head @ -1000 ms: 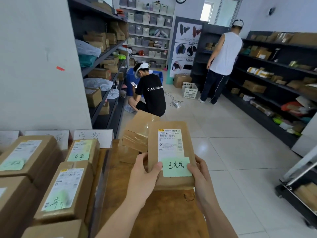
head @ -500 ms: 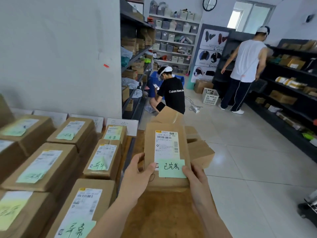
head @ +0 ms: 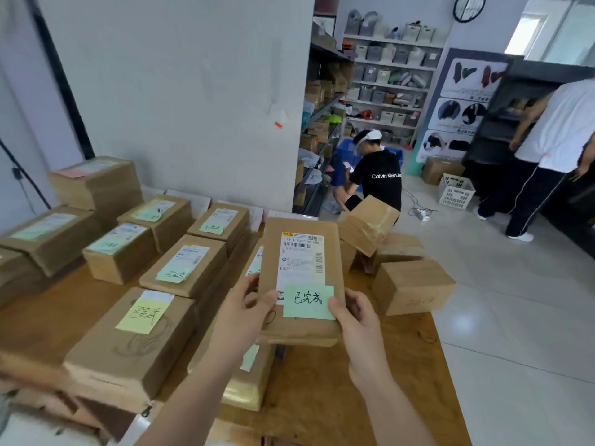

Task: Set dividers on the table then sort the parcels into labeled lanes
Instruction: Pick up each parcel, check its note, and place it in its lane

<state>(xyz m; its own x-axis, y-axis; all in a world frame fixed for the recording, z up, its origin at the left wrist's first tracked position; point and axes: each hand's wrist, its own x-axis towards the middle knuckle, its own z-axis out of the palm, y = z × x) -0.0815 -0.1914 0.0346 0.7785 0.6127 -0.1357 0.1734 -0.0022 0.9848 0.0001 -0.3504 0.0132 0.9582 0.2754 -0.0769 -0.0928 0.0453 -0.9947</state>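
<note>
**Operator:** What has changed in the last second?

**Technician:** The view has swung left. The held parcel (head: 301, 278) was in front of the loose heap of boxes (head: 412, 284). It is now left of that heap, raised above the table (head: 338, 397), just beside the rows of sorted parcels (head: 190, 265). More of those rows show than before.

**Operator:** Grip status?

**Technician:** Unchanged. The left hand (head: 244, 317) and the right hand (head: 357, 320) both grasp the parcel's near end. Each thumb lies on its face, the right one at the corner of the green note (head: 308, 302), with the other fingers curled behind. The parcel is tilted, label side toward the camera.

**Operator:** Meaning for the task?

**Technician:** Judgement: sorting is under way, and this parcel is in transit from heap to lane. The handwriting on its note resembles that on the yellow note (head: 141, 317) of the nearest parcel, so a nearby row is the probable destination. The paper lane signs (head: 198, 201) at the wall are partly hidden, and dividers cannot be made out. Several boxes remain in the heap.
</note>
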